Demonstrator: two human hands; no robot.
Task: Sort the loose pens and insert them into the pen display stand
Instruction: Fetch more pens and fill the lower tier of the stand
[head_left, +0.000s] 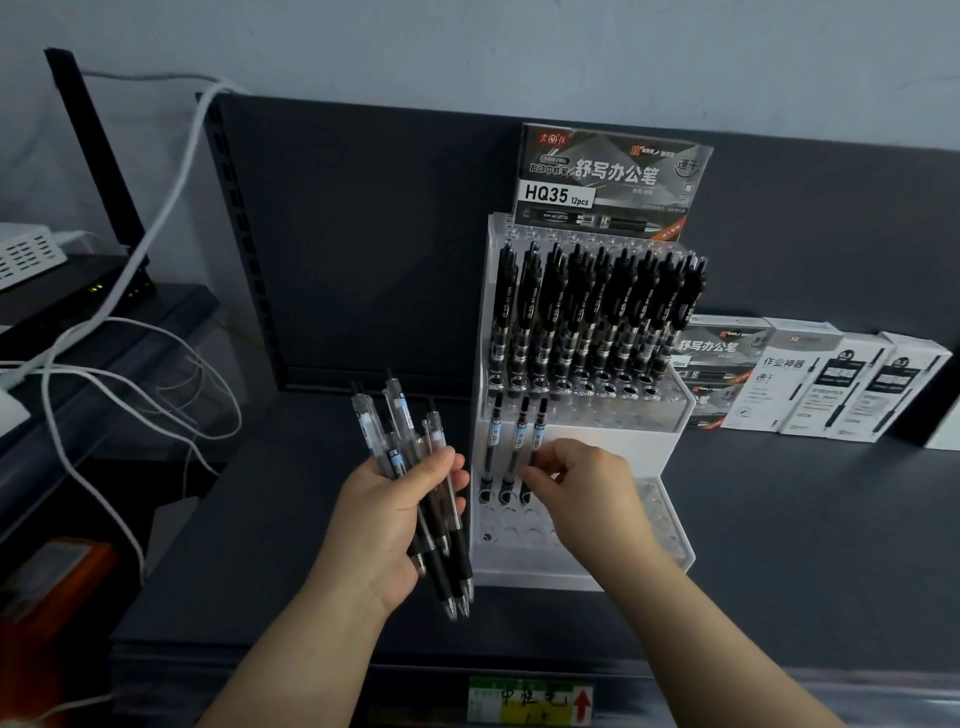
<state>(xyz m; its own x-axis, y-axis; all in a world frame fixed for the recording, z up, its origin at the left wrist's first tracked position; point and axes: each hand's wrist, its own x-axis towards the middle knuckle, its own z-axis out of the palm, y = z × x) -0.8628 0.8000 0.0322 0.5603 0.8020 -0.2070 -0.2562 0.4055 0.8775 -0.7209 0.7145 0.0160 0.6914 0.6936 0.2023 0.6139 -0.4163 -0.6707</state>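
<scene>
Your left hand (400, 514) grips a bundle of pens (395, 447) beside the stand (597, 439), while your right hand (582, 488) pinches the third pen (539, 431) in its lower row, fingers hiding that pen's lower barrel.

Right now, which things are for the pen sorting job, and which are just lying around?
For the job:
- loose pens, held in a bunch
- pen display stand
- rightmost front-row pen, pinched, beside two others
- black pens already in the upper rows

Just lying about:
- pen boxes
- white cables
- router
- shelf label
</scene>
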